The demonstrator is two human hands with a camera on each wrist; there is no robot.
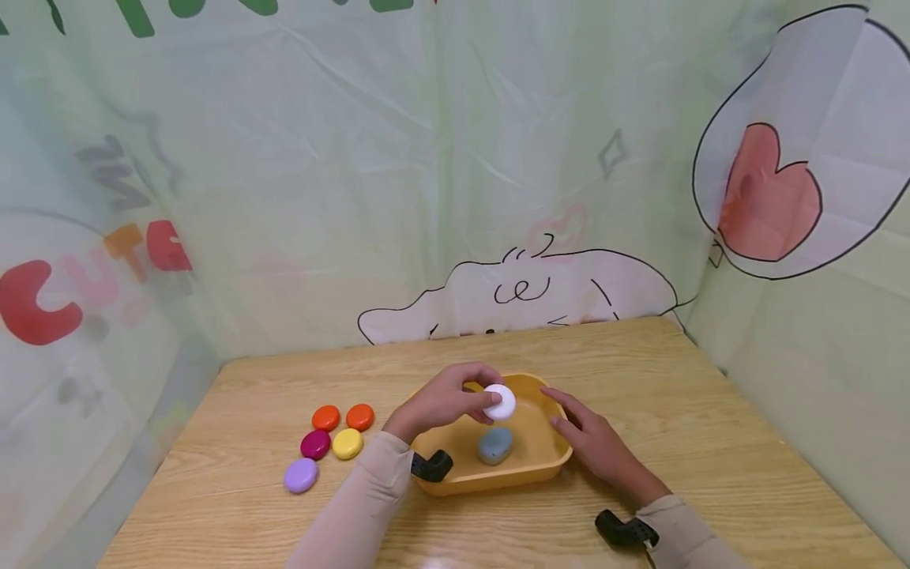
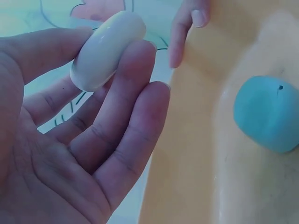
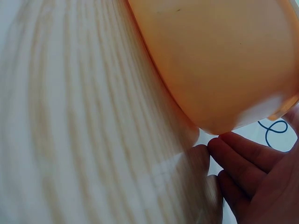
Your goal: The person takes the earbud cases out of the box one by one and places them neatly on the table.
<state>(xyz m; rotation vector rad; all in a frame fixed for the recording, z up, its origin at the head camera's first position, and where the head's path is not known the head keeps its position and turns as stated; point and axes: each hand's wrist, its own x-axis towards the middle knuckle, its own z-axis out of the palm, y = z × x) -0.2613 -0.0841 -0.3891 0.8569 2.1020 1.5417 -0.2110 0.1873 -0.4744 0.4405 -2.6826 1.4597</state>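
My left hand pinches a glossy white round piece, shaped like a macaron, above the yellow-orange plastic basin. In the left wrist view the white piece is tilted on edge between thumb and fingers. Below it, a blue rounded piece lies on the basin floor; a small dark dot marks its side in the left wrist view. At the basin's right side, my right hand rests with loosely extended fingers. The right wrist view shows its fingertips right at the basin's outer wall.
Left of the basin, several similar round pieces lie on the wooden table: two orange, one yellow, one magenta and one purple. A printed curtain encloses the table's back and sides.
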